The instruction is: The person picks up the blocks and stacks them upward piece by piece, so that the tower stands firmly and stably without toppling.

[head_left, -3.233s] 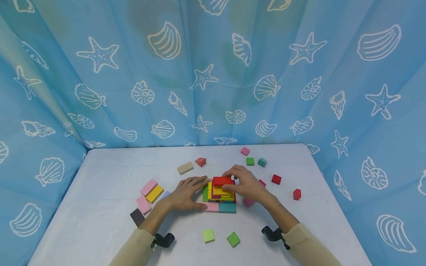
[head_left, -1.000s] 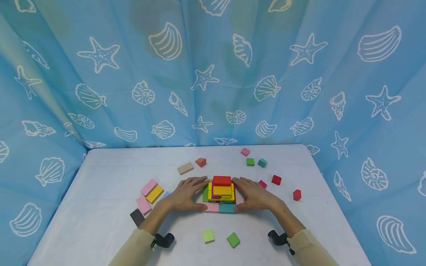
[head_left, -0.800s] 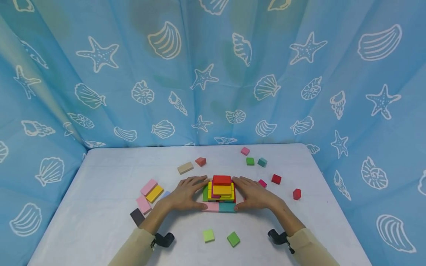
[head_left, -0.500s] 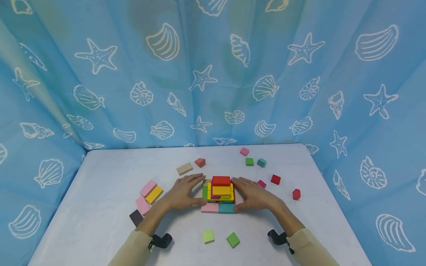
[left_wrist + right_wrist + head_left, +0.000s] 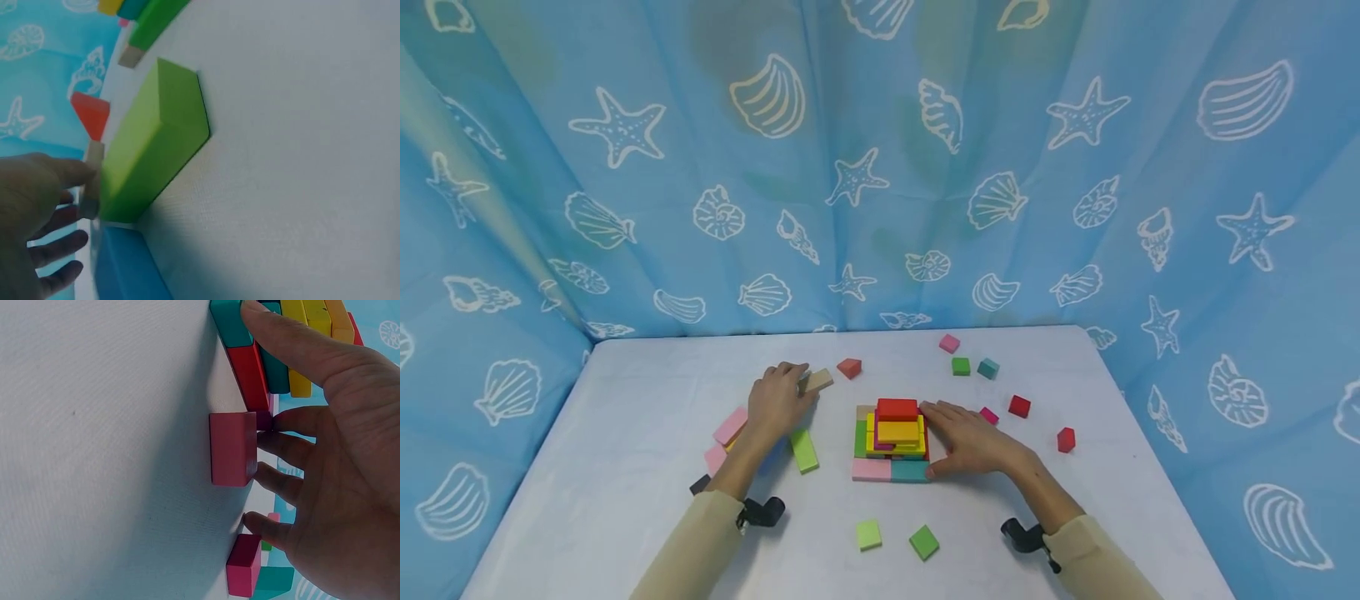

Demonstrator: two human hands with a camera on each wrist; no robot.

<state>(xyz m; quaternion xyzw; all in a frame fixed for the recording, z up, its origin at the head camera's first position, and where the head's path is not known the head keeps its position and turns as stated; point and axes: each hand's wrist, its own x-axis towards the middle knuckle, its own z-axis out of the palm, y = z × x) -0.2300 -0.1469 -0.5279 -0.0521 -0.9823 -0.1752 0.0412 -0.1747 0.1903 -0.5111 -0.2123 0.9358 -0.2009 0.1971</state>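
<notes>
A stepped stack of coloured toy blocks [image 5: 897,431] stands mid-table, with a red block [image 5: 897,409] on top. Beside its right side rests my right hand [image 5: 973,442]. In the right wrist view the thumb touches a teal block [image 5: 232,324] at the stack's front corner, and the other fingers extend past the back corner. My left hand [image 5: 777,398] is at the left end of a beige block [image 5: 818,381], its thumb at the block and the other fingers spread. Whether it grips that block is unclear. A lime-green block [image 5: 804,451] lies near that wrist.
Pink blocks [image 5: 731,426] and a dark block [image 5: 700,484] lie left, partly behind the left forearm. A red-orange wedge [image 5: 850,367] lies beyond the stack. Small blocks, such as a red block [image 5: 1019,407], scatter right. A lime square [image 5: 868,535] and a green square [image 5: 924,542] lie in front.
My left hand has left the stack's left side and moved left and away to the beige block, uncovering the lime-green block. Earlier, my right hand went from the top block to the stack's right side.
</notes>
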